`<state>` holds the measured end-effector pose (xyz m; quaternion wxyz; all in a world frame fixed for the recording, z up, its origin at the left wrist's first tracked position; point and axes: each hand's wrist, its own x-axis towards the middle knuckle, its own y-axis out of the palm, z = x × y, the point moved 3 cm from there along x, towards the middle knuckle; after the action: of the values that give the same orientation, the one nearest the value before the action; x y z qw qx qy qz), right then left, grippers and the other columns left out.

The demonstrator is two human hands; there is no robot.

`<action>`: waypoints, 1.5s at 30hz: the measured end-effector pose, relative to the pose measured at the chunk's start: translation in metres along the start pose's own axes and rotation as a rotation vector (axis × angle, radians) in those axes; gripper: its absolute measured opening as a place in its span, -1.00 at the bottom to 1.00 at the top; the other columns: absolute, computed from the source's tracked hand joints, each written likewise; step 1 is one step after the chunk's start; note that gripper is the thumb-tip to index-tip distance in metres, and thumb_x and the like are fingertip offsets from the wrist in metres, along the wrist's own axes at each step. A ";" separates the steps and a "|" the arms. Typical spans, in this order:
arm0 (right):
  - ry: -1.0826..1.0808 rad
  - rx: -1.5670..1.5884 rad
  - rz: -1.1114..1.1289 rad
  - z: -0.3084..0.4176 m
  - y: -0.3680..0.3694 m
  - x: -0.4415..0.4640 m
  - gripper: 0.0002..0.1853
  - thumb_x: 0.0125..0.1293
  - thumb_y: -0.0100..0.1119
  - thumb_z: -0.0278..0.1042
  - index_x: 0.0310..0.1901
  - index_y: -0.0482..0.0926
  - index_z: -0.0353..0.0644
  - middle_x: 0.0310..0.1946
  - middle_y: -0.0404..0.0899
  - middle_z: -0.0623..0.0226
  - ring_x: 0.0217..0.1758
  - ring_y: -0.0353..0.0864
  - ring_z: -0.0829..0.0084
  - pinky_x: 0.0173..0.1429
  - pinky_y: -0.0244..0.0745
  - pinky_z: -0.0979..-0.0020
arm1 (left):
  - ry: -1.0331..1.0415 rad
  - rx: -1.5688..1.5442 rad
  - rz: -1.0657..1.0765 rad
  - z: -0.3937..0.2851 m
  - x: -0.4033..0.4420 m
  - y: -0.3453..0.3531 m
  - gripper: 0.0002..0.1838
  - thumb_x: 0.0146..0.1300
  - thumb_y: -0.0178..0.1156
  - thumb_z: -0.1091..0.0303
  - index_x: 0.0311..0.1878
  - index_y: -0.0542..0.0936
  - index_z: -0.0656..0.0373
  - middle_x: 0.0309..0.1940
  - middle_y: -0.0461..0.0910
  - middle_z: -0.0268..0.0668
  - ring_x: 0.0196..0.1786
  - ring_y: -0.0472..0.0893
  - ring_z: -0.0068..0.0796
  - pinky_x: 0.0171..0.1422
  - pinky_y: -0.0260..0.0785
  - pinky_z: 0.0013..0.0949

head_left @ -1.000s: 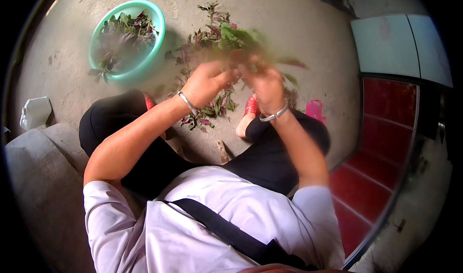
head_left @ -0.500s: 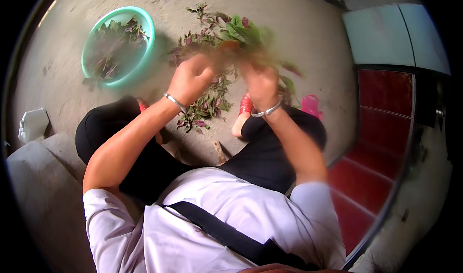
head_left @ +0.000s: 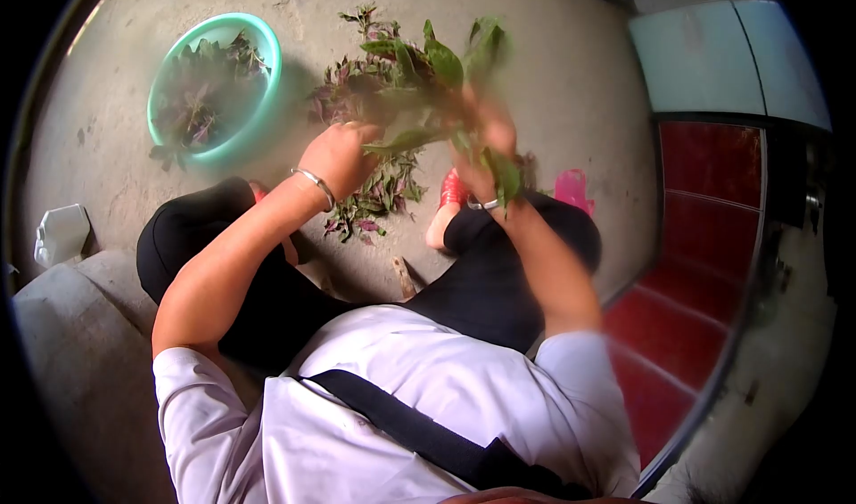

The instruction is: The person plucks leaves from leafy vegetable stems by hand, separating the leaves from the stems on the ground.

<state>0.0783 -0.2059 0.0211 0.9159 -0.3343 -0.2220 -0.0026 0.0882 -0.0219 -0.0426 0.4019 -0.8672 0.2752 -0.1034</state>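
A bunch of leafy greens [head_left: 443,63] spreads above and between my hands, its right side smeared by motion. My right hand [head_left: 486,143] is closed around the stems, with leaves hanging over the fingers and wrist. To the left, my left hand [head_left: 339,158] is curled shut beside the greens; blur hides its fingertips and what they pinch. Under the hands lies a heap of reddish-green leafy stems [head_left: 379,192] on the floor. A mint-green basin [head_left: 275,81] at the upper left holds more dark, purplish leaves [head_left: 201,103].
Concrete floor [head_left: 571,85] surrounds the heap. My feet in red footwear [head_left: 452,189] stand close to it. A pink plastic item [head_left: 573,188] lies beside my right knee. Red tiles [head_left: 711,170] and pale panels [head_left: 700,58] line the right, and a white container [head_left: 62,235] stands far left.
My left hand has moved slightly left and down, away from the right hand. The greens in my right hand have swung and spread, with leaves now hanging over that wrist.
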 end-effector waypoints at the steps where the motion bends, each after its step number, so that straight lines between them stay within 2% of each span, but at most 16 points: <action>1: -0.050 -0.045 0.008 0.003 0.001 0.002 -0.74 0.04 0.14 -0.48 -0.17 0.51 -0.26 -0.29 0.54 0.17 -0.25 0.54 0.25 -0.16 0.44 0.36 | -0.017 -0.166 -0.021 -0.004 0.001 -0.004 -0.72 0.03 0.19 0.30 -0.16 0.53 0.17 -0.25 0.54 -0.07 -0.13 0.51 -0.09 -0.06 0.39 -0.23; 6: -0.243 -0.366 0.129 0.017 0.007 -0.001 -0.82 0.04 0.19 -0.45 -0.28 0.54 -0.25 -0.33 0.56 0.21 -0.32 0.56 0.29 -0.22 0.46 0.38 | 0.098 -0.965 -0.094 -0.025 0.009 -0.007 -0.66 0.12 0.18 0.37 -0.02 0.47 0.23 -0.17 0.56 -0.20 -0.13 0.56 -0.28 0.00 0.37 -0.37; 7: -0.280 -0.220 0.137 0.007 0.016 -0.002 -0.77 0.10 0.20 -0.40 -0.21 0.49 -0.25 -0.37 0.55 0.26 -0.40 0.56 0.40 -0.31 0.46 0.44 | 0.065 -1.050 -0.051 -0.023 0.011 -0.002 -0.72 0.17 0.12 0.39 -0.06 0.46 0.30 -0.19 0.54 -0.24 -0.18 0.55 -0.44 -0.05 0.39 -0.38; 9: 0.147 0.030 0.284 -0.007 0.025 -0.004 -0.74 0.15 0.15 -0.39 -0.14 0.43 -0.27 -0.40 0.54 0.28 -0.43 0.54 0.47 -0.35 0.44 0.49 | -0.021 -1.136 0.045 -0.029 0.009 -0.013 -0.73 0.21 0.09 0.43 -0.04 0.40 0.30 -0.21 0.51 -0.28 -0.18 0.53 -0.50 -0.07 0.41 -0.43; 10: 0.169 0.154 0.338 -0.010 0.026 -0.004 -0.72 0.17 0.13 -0.40 -0.11 0.39 -0.28 -0.41 0.53 0.28 -0.43 0.53 0.50 -0.37 0.44 0.51 | -0.064 -1.177 0.092 -0.030 0.008 -0.016 -0.73 0.23 0.07 0.46 -0.02 0.37 0.30 -0.22 0.50 -0.29 -0.17 0.52 -0.53 -0.08 0.42 -0.46; 16: 0.325 0.528 0.487 -0.008 0.022 0.003 -0.76 0.19 0.06 -0.48 -0.11 0.38 -0.33 -0.38 0.51 0.25 -0.44 0.53 0.50 -0.40 0.46 0.54 | -0.337 -1.108 0.124 -0.020 0.010 -0.014 -0.83 0.21 0.11 0.40 -0.15 0.45 0.23 -0.29 0.49 -0.39 -0.24 0.51 -0.61 -0.13 0.43 -0.51; 18: 0.677 0.769 0.331 0.008 0.019 0.004 -0.80 0.14 0.08 -0.52 -0.17 0.42 -0.29 -0.39 0.52 0.26 -0.44 0.55 0.45 -0.40 0.49 0.48 | -0.378 -1.159 0.136 -0.027 0.011 -0.019 -0.83 0.22 0.10 0.39 -0.15 0.45 0.22 -0.28 0.49 -0.40 -0.23 0.50 -0.61 -0.12 0.42 -0.50; 21: 0.667 0.791 0.292 0.010 0.017 0.004 -0.81 0.21 0.02 -0.54 -0.15 0.38 -0.39 -0.40 0.53 0.25 -0.51 0.53 0.54 -0.50 0.47 0.58 | -0.500 -1.181 0.142 -0.026 0.011 -0.020 -0.84 0.23 0.08 0.39 -0.14 0.46 0.19 -0.25 0.50 -0.40 -0.20 0.49 -0.62 -0.09 0.41 -0.48; 27: 0.673 0.738 0.340 0.007 0.016 0.003 -0.83 0.21 0.06 -0.48 -0.19 0.42 -0.37 -0.45 0.52 0.30 -0.52 0.53 0.58 -0.52 0.43 0.62 | -0.425 -1.370 0.176 -0.018 0.011 -0.012 -0.84 0.24 0.05 0.40 -0.13 0.47 0.17 -0.22 0.51 -0.41 -0.16 0.49 -0.61 -0.07 0.41 -0.46; 31: 0.678 0.705 0.328 0.010 0.017 0.002 -0.84 0.21 0.09 -0.46 -0.23 0.43 -0.36 -0.49 0.52 0.32 -0.55 0.51 0.61 -0.55 0.40 0.64 | -0.145 -1.191 0.190 -0.011 0.014 -0.008 -0.83 0.25 0.05 0.41 -0.11 0.47 0.18 -0.20 0.51 -0.38 -0.18 0.51 -0.61 -0.08 0.43 -0.47; 33: 0.688 0.683 0.321 0.010 0.018 0.003 -0.84 0.20 0.11 -0.45 -0.25 0.42 -0.35 -0.50 0.52 0.32 -0.57 0.50 0.62 -0.56 0.39 0.65 | -0.334 -1.428 0.142 -0.020 0.010 -0.011 -0.83 0.25 0.05 0.41 -0.11 0.48 0.17 -0.20 0.51 -0.38 -0.20 0.52 -0.60 -0.09 0.43 -0.48; 35: 0.695 0.655 0.321 0.011 0.019 0.003 -0.84 0.19 0.12 -0.45 -0.26 0.42 -0.34 -0.50 0.52 0.33 -0.58 0.49 0.63 -0.57 0.39 0.65 | 0.049 -0.877 0.110 -0.013 0.023 -0.012 -0.83 0.25 0.02 0.44 -0.10 0.47 0.18 -0.21 0.51 -0.38 -0.22 0.52 -0.58 -0.07 0.44 -0.47; 37: 0.678 0.612 0.328 0.011 0.021 0.002 -0.83 0.18 0.14 -0.44 -0.26 0.41 -0.33 -0.51 0.52 0.34 -0.58 0.48 0.65 -0.57 0.38 0.65 | 0.029 -0.798 0.157 -0.010 0.024 -0.007 -0.82 0.23 0.00 0.49 -0.09 0.45 0.20 -0.19 0.51 -0.37 -0.22 0.53 -0.55 -0.04 0.45 -0.44; 39: 0.628 0.590 0.310 0.009 0.025 0.000 -0.83 0.17 0.14 -0.45 -0.26 0.40 -0.33 -0.51 0.52 0.35 -0.57 0.47 0.66 -0.56 0.37 0.64 | -0.388 -1.187 0.285 -0.047 0.014 -0.033 -0.79 0.21 -0.04 0.56 -0.07 0.42 0.22 -0.16 0.49 -0.35 -0.19 0.53 -0.52 0.01 0.44 -0.40; 41: 0.544 0.589 0.266 0.003 0.030 -0.003 -0.83 0.16 0.13 -0.47 -0.26 0.40 -0.32 -0.51 0.52 0.36 -0.55 0.47 0.67 -0.55 0.37 0.63 | -0.062 -1.027 0.119 -0.030 0.012 -0.018 -0.73 0.16 -0.08 0.62 -0.05 0.40 0.24 -0.10 0.45 -0.31 -0.13 0.52 -0.48 0.07 0.42 -0.36; 45: 0.529 0.509 0.273 0.000 0.029 -0.004 -0.85 0.17 0.08 -0.49 -0.25 0.39 -0.33 -0.45 0.53 0.32 -0.46 0.51 0.63 -0.44 0.43 0.60 | -0.101 -1.196 0.185 -0.027 0.013 -0.011 -0.59 0.08 -0.14 0.70 0.05 0.34 0.28 0.00 0.39 -0.21 -0.01 0.49 -0.40 0.13 0.38 -0.32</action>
<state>0.0795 -0.1836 0.0018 0.9871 -0.1108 0.0746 0.0883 0.0925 -0.0406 -0.0169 -0.1350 -0.9191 0.3403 0.1459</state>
